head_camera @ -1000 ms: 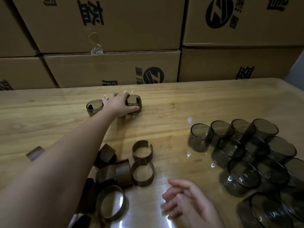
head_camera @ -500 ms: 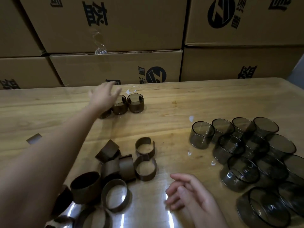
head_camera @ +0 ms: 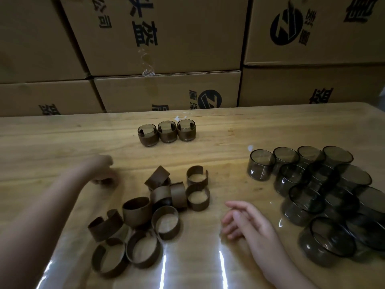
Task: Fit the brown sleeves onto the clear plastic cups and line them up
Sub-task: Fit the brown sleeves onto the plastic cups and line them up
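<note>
Three sleeved cups (head_camera: pixel 167 132) stand upright in a touching row near the far edge of the wooden table (head_camera: pixel 260 130), with stacked cardboard boxes (head_camera: pixel 166 90) behind. Loose brown sleeves (head_camera: pixel 158 205) lie in a pile at near centre-left, some upright, some on their sides; bare clear cups (head_camera: pixel 312 184) are clustered at right, touching and partly overlapping. Left hand (head_camera: pixel 102 172), motion-blurred, is over the table just left of the sleeve pile, whether it holds anything cannot be told; right hand (head_camera: pixel 248 222) rests on the table between pile and cups, fingers loosely extended, holding nothing.
</note>
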{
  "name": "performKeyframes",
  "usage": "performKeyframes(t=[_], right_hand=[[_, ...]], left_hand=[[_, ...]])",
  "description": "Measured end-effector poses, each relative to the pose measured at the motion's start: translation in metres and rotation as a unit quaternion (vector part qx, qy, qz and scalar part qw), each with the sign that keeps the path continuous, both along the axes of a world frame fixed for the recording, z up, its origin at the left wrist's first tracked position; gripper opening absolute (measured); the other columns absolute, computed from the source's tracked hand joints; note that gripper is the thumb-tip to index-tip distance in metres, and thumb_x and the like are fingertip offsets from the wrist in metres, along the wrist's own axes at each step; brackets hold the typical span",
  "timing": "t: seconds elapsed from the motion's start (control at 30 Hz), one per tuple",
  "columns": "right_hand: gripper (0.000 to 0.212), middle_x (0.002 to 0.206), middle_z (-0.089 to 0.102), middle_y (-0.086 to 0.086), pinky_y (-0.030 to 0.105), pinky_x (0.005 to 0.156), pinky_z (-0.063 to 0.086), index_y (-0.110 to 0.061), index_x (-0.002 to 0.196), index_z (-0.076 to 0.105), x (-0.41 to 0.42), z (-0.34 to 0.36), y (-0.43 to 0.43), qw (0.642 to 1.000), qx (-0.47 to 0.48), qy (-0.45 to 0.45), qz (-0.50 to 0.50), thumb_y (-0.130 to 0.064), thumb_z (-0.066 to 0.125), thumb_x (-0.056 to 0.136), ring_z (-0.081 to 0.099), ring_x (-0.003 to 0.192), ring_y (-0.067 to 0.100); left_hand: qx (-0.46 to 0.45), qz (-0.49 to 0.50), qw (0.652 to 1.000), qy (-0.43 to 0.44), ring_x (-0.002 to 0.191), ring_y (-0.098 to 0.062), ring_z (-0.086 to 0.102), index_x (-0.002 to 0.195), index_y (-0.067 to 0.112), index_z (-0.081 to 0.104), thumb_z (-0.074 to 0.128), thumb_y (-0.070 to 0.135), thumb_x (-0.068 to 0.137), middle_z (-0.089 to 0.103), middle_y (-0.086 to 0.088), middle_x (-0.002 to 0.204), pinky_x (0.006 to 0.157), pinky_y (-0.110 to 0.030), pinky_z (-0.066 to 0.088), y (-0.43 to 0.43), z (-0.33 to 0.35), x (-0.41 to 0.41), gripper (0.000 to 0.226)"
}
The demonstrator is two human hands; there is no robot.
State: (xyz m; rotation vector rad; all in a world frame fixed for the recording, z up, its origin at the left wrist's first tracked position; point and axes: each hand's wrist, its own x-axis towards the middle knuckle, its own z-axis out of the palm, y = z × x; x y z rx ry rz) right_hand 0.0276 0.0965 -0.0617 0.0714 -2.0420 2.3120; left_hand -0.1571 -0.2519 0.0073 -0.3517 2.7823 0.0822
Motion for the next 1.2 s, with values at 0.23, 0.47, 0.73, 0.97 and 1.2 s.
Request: performKeyframes(t=[0.23, 0.47, 0.73, 0.97, 1.2], right_hand=[[0.019, 0.074, 0.069, 0.003, 0.021, 0.057, 0.051, -0.011, 0.101, 0.063, 0.001, 0.002, -0.001, 1.0, 0.02, 0.007, -0.006, -0.002, 0.047, 0.094, 0.063, 0.063, 0.012], [0.018, 0.07, 0.067, 0.0, 0.021, 0.057, 0.05, -0.011, 0.101, 0.063, 0.002, 0.005, 0.0, 1.0, 0.019, 0.0, -0.009, -0.003, 0.048, 0.095, 0.061, 0.062, 0.012], [0.023, 0.077, 0.066, 0.001, 0.022, 0.06, 0.051, -0.022, 0.102, 0.063, 0.001, -0.002, -0.002, 0.998, 0.035, 0.025, -0.041, -0.003, 0.051, 0.095, 0.061, 0.065, 0.011], [0.034, 0.112, 0.05, -0.01, 0.01, 0.07, 0.046, -0.027, 0.1, 0.058, -0.002, -0.007, 0.009, 0.947, 0.192, 0.172, -0.19, 0.005, 0.057, 0.088, 0.06, 0.083, 0.007], [0.046, 0.09, 0.061, 0.0, 0.049, 0.081, 0.052, -0.024, 0.135, 0.042, -0.025, -0.004, 0.01, 0.966, 0.168, -0.043, -0.192, -0.012, 0.054, 0.092, 0.062, 0.075, 0.021]], left_hand=[[0.202, -0.178, 0.916, 0.298, 0.097, -0.011, 0.055, 0.129, 0.023, 0.051, 0.056, 0.056, 0.083, 0.058, 0.004, 0.115, 0.083, -0.03, 0.05, 0.108, 0.038, 0.058, 0.057], [-0.04, -0.475, 0.85, 0.224, 0.124, -0.014, 0.05, 0.139, 0.023, 0.045, 0.029, 0.06, 0.095, 0.048, 0.003, 0.139, 0.116, -0.039, 0.017, 0.169, 0.002, 0.083, 0.06], [-0.102, -0.491, 0.827, 0.253, 0.142, -0.028, 0.029, 0.138, 0.022, 0.047, 0.031, 0.057, 0.095, 0.033, -0.006, 0.154, 0.117, -0.057, 0.01, 0.184, -0.002, 0.109, 0.058], [0.14, -0.473, 0.77, 0.405, 0.093, -0.026, 0.059, 0.105, 0.013, 0.068, 0.059, 0.029, 0.087, 0.062, -0.01, 0.112, 0.074, -0.037, 0.047, 0.207, -0.039, 0.166, 0.025], [0.295, -0.372, 0.844, 0.25, 0.086, -0.017, 0.061, 0.107, 0.021, 0.062, 0.05, 0.034, 0.093, 0.062, 0.003, 0.099, 0.067, -0.035, 0.05, 0.209, -0.054, 0.187, 0.023]])
